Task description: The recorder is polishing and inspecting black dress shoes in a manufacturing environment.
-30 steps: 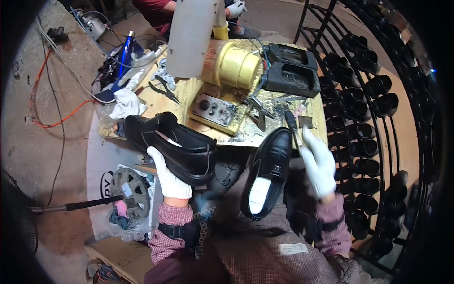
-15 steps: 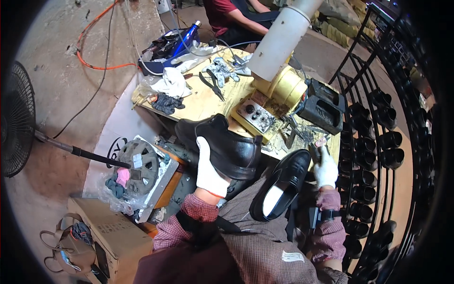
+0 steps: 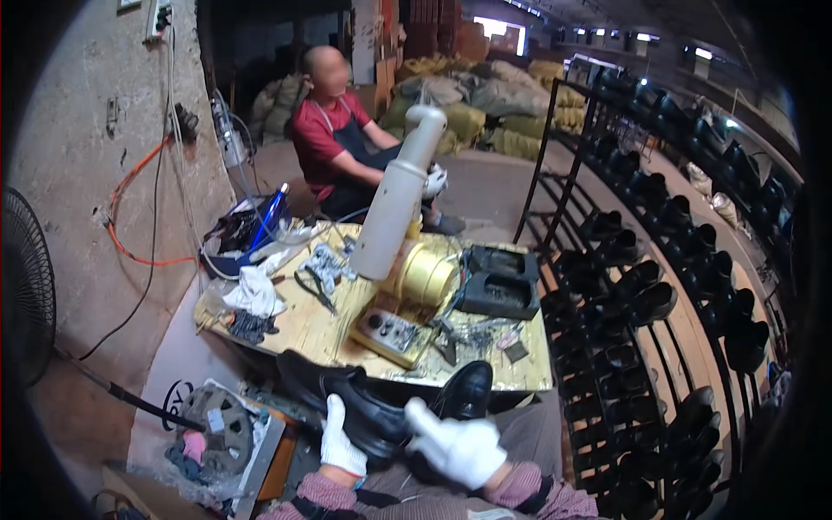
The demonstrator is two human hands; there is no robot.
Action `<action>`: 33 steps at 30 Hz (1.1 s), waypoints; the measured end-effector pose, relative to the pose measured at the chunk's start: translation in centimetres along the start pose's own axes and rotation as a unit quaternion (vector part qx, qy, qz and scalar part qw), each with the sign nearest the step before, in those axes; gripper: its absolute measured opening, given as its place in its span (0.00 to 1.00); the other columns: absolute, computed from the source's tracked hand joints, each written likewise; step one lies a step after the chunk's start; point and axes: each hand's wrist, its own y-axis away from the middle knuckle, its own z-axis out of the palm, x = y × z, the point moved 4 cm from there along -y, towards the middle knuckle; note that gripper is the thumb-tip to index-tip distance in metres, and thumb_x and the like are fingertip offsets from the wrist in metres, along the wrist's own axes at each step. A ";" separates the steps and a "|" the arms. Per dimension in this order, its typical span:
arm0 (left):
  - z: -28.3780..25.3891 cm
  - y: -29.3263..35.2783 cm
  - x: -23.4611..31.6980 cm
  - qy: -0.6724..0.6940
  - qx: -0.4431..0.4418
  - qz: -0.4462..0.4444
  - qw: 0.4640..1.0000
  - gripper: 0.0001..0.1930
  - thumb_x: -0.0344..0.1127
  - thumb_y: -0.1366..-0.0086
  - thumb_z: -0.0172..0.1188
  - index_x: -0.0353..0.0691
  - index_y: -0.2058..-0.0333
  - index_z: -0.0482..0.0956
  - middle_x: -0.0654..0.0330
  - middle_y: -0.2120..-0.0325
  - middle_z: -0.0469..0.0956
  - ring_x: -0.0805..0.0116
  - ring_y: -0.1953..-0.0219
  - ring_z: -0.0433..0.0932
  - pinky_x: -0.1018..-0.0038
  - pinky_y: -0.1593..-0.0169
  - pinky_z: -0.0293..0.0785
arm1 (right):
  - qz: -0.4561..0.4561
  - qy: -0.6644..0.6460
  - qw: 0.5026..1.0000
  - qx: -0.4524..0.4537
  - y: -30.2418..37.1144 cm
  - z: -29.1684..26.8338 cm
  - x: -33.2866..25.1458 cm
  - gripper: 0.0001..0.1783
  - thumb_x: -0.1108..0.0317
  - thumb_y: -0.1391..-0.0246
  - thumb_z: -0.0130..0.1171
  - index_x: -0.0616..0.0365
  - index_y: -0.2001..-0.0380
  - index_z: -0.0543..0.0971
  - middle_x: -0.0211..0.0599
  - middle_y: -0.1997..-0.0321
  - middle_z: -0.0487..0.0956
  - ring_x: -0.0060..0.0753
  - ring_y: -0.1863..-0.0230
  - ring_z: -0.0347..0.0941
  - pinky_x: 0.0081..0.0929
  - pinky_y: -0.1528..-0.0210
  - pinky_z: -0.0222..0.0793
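A black leather shoe (image 3: 368, 412) is tilted on its side above my lap. My left hand (image 3: 341, 444), in a white glove, is closed round it, the thumb up along its side. Just right of that shoe's heel is my white-gloved right hand (image 3: 464, 449). Motion smears its fingers, and whether they touch the shoe is unclear. Behind the right hand rests a second black shoe (image 3: 468, 390), toe toward the table, its rear part hidden. A small dark square piece (image 3: 517, 351) lies near the front right of the worktable (image 3: 433, 368).
The table bears a yellow motor (image 3: 425, 277) with a grey pipe (image 3: 390, 212), a control box (image 3: 387, 336), pliers (image 3: 316, 289) and black trays (image 3: 498, 282). Shoe racks (image 3: 624, 347) stand right; a fan (image 3: 26, 286) stands left. A person (image 3: 334, 147) sits beyond the table.
My right hand has left the table's right edge and come to the held shoe's heel. The small dark piece beside it now lies free on the table. The view has tilted up.
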 end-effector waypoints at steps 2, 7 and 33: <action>-0.4 0.5 0.1 -0.075 -0.006 0.046 0.996 0.35 0.63 0.27 0.54 0.42 0.33 0.69 0.52 0.36 0.75 0.49 0.37 0.75 0.50 0.31 0.70 | -0.109 0.044 0.993 -0.008 0.7 0.6 -0.5 0.38 0.47 0.38 0.62 0.42 0.28 0.67 0.32 0.84 0.76 0.37 0.89 0.72 0.38 0.87 0.64; -0.6 1.5 -0.2 0.011 0.012 0.017 1.000 0.28 0.48 0.27 0.63 0.47 0.34 0.68 0.53 0.43 0.79 0.49 0.45 0.81 0.46 0.41 0.80 | 0.003 0.082 0.996 0.040 2.0 0.6 0.5 0.38 0.45 0.35 0.57 0.43 0.26 0.63 0.31 0.82 0.78 0.36 0.86 0.75 0.40 0.84 0.68; -0.3 2.3 0.1 -0.076 0.098 0.120 0.985 0.28 0.40 0.27 0.63 0.59 0.33 0.62 0.58 0.41 0.74 0.53 0.44 0.79 0.47 0.43 0.82 | -0.016 -0.063 0.996 0.055 3.1 0.7 -0.3 0.34 0.51 0.38 0.63 0.38 0.29 0.70 0.40 0.73 0.82 0.43 0.78 0.79 0.37 0.74 0.75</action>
